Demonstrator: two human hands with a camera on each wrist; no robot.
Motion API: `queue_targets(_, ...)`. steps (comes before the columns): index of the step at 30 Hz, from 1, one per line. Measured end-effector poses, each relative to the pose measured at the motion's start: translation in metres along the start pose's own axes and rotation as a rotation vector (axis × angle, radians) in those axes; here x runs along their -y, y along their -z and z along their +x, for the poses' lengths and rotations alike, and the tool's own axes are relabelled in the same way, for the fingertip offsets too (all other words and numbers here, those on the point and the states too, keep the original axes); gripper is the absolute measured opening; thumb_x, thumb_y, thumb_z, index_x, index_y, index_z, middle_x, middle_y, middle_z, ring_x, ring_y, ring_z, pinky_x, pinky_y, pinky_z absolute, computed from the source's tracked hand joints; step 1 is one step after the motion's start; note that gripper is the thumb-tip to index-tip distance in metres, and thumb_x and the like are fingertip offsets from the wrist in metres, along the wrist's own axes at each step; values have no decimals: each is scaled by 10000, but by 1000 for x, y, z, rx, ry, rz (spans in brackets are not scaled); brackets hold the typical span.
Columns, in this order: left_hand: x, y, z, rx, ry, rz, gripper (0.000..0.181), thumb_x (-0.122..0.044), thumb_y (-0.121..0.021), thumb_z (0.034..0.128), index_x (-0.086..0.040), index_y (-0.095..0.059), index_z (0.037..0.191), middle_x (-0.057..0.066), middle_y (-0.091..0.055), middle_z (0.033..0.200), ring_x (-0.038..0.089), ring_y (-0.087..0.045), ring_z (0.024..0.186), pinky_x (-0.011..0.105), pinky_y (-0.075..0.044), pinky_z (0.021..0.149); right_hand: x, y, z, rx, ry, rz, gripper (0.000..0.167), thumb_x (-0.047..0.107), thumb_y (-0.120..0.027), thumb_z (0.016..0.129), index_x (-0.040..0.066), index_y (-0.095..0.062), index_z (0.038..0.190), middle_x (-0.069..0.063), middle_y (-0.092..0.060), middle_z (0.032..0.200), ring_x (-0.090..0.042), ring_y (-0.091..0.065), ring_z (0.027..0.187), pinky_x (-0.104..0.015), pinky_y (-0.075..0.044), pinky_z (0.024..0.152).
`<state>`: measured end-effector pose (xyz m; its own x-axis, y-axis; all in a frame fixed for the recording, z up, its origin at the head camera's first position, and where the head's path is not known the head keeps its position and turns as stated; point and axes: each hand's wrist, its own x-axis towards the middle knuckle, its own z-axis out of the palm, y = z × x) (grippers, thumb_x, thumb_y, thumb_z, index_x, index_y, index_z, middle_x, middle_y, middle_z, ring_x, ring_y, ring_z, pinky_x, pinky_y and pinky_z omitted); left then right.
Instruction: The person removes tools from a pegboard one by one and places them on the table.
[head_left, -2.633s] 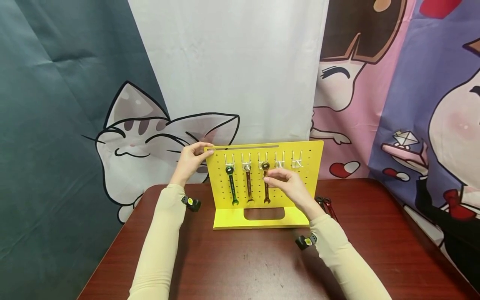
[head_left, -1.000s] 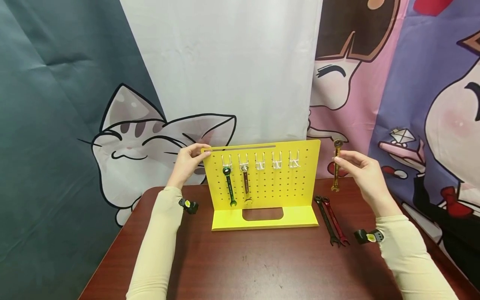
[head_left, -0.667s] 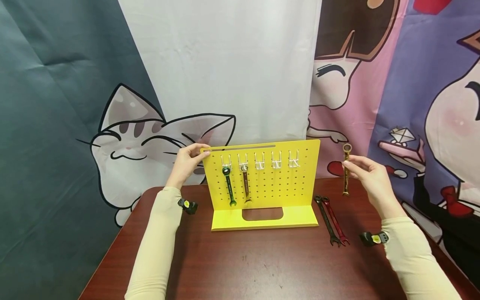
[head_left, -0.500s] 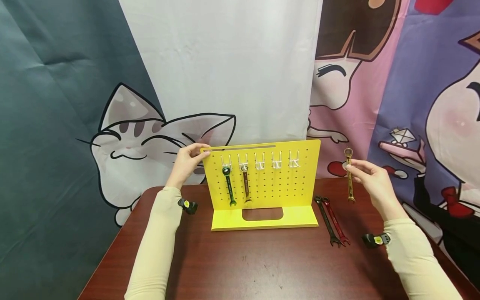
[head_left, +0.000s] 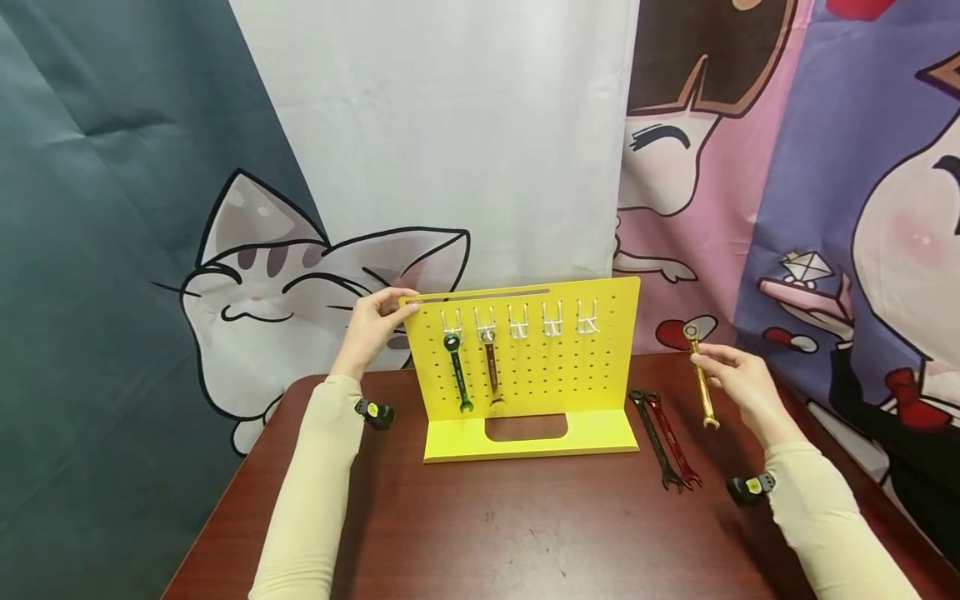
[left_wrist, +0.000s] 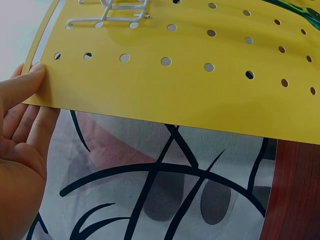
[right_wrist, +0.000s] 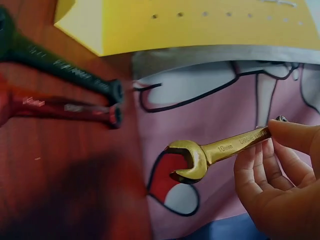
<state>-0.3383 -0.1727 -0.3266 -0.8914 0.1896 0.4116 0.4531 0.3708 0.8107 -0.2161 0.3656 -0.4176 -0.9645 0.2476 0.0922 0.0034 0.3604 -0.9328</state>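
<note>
My right hand (head_left: pixel 738 383) pinches a gold combination wrench (head_left: pixel 702 385) near its ring end, the open end hanging down, right of the yellow pegboard stand (head_left: pixel 555 367). In the right wrist view the wrench (right_wrist: pixel 225 149) bears a "10mm" mark. My left hand (head_left: pixel 371 329) grips the board's upper left corner, thumb (left_wrist: pixel 27 82) in front and fingers behind. Hanging from the two leftmost hooks are a green wrench (head_left: pixel 459 375) and a brownish wrench (head_left: pixel 492 371). Side by side on the table lie a black wrench (head_left: pixel 657 439) and a red wrench (head_left: pixel 675 442).
Three white wire hooks (head_left: pixel 552 321) on the right of the board bear nothing. The stand's yellow base (head_left: pixel 592 435) rests on the reddish-brown table (head_left: pixel 480 517). Behind the table hangs a printed cloth (head_left: pixel 465 133).
My right hand took the gold wrench off the board's middle hook, carried it right, and has lowered it toward the table. My left hand has stayed on the board's corner.
</note>
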Motion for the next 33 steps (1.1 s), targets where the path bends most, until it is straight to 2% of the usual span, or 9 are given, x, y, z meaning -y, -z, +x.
queue_targets(4, 1, 0, -1, -11, -1, -16, 267, -318, -759, 925, -158, -748, 1139, 72, -694, 896, 202, -485, 690, 280, -378, 596, -13, -3, 0, 21, -11, -21, 570, 314, -657, 997, -95, -529, 1374, 266, -624, 897, 61, -596, 811, -164, -508, 709)
queue_targets(11, 0, 0, -1, -7, 0, -5, 280, -307, -754, 931, -136, -744, 1154, 106, -697, 916, 193, -477, 669, 275, -364, 566, -31, -9, -2, 70, -57, -72, 560, 293, -639, 1009, -119, -525, 1371, -4, -700, 1066, 32, -606, 807, -241, -546, 740)
queue_targets(14, 0, 0, 0, -2, -2, -1, 291, -304, -752, 934, -126, -740, 1164, 139, -694, 928, 188, -482, 677, 270, -363, 567, -39, -12, -2, 84, -72, -84, 551, 284, -643, 1006, -124, -534, 1361, -63, -705, 1077, 2, -620, 803, -247, -546, 730)
queue_targets(25, 1, 0, 1, -3, -5, -4, 276, -317, -759, 926, -148, -746, 1144, 101, -675, 870, 157, -479, 655, 265, -367, 560, -63, -21, -1, 131, -98, -93, 487, 191, -627, 1007, -181, -532, 1307, -69, -707, 991, -48, -598, 759, -246, -530, 664)
queue_targets(29, 2, 0, 2, -1, -4, -1, 281, -309, -755, 930, -140, -743, 1153, 128, -666, 870, 159, -468, 651, 271, -355, 556, -68, -21, -2, 175, -116, -95, 474, 156, -620, 1002, -204, -520, 1293, -89, -707, 973, -81, -605, 760, -250, -530, 657)
queue_targets(33, 2, 0, 3, 2, -7, 11, 267, -262, -745, 941, -119, -740, 1167, 171, -688, 909, 156, -503, 689, 255, -397, 606, -70, -21, -2, 222, -119, -132, 471, 136, -617, 995, -220, -510, 1285, -101, -713, 968, -96, -611, 777, -260, -525, 663)
